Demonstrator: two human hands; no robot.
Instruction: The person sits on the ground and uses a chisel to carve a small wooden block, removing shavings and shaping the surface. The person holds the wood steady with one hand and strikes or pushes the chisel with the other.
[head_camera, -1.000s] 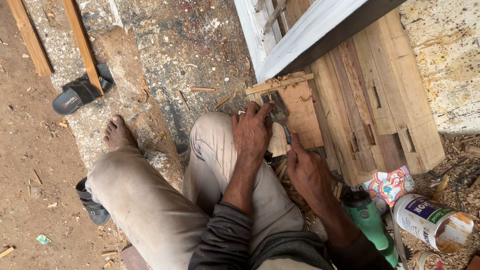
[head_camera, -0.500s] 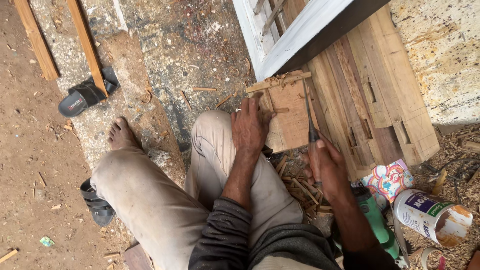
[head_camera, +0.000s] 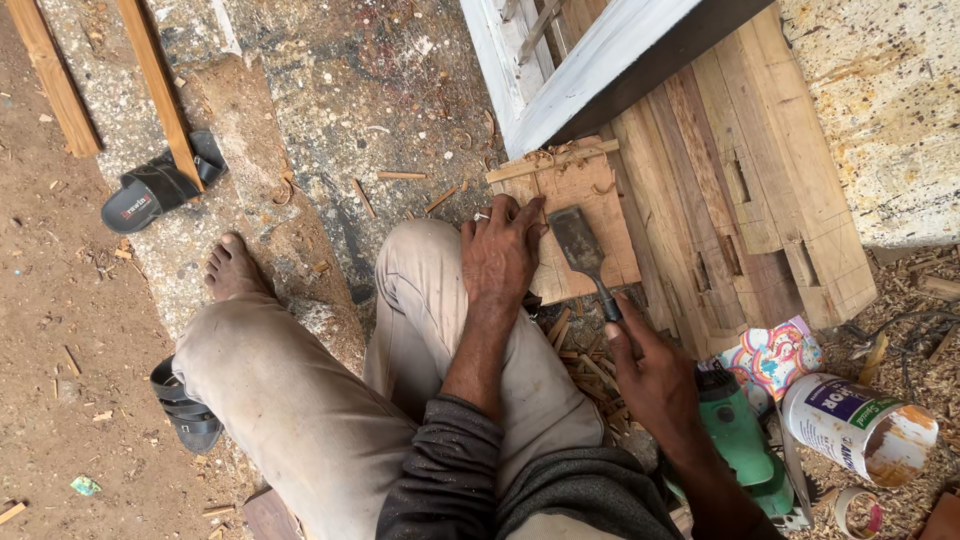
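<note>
I sit on the ground with my knees bent. My left hand (head_camera: 502, 250) rests flat on the left part of a small wooden board (head_camera: 590, 205), fingers spread, a ring on one finger. My right hand (head_camera: 645, 365) grips the handle of a wide flat chisel (head_camera: 580, 245). The chisel's blade lies on the board, just right of my left fingers, pointing away from me. Wood shavings curl along the board's far edge.
Stacked timbers with cut mortises (head_camera: 745, 190) lie to the right, a white frame (head_camera: 570, 70) above. A green power tool (head_camera: 740, 440), a tipped tin can (head_camera: 860, 430) and a colourful packet (head_camera: 770, 355) sit at my right. Sandals (head_camera: 155, 190) and wooden strips (head_camera: 150, 80) lie left.
My right hand has drawn back from the board towards me, and the chisel blade now lies flat on the board. My left hand has stayed pressed on the board.
</note>
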